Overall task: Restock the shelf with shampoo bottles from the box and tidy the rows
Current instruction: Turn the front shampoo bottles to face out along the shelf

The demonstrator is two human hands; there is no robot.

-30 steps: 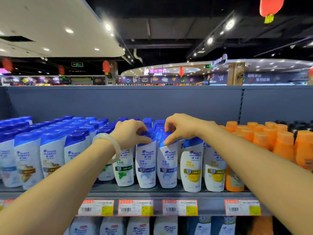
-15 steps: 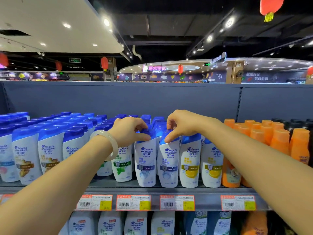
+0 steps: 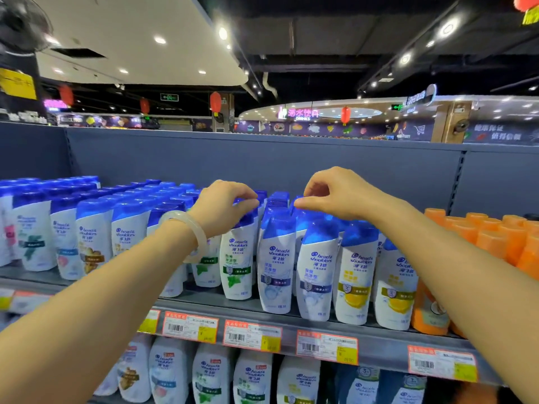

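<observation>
The shelf (image 3: 291,313) carries tight rows of white shampoo bottles (image 3: 96,228) with blue caps, running from the far left to past the middle, and a block of orange bottles (image 3: 495,237) fills its right end. Both hands reach over the middle rows. The left hand (image 3: 221,208), with a pale bangle (image 3: 189,231) on its wrist, curls its fingers over the blue cap of the green-label bottle (image 3: 236,266) at the front of its row and grips it. The right hand (image 3: 332,193) hovers just above the caps of a row further back, thumb and forefinger pinched together at a blue cap there; whether it actually holds that cap cannot be told. In front of it stand two purple-label bottles (image 3: 275,272), the right one tilted against its neighbour, and right of them two yellow-label bottles (image 3: 354,275). Red and yellow price tags (image 3: 252,336) line the shelf's front edge. A lower shelf (image 3: 221,377) holds more white bottles of the same brand. The grey back panel (image 3: 262,161) rises behind the rows. Beyond it lies a supermarket hall with red lanterns (image 3: 215,102), ceiling spotlights, a green exit sign (image 3: 169,97) and a lit drinks sign (image 3: 303,113).
</observation>
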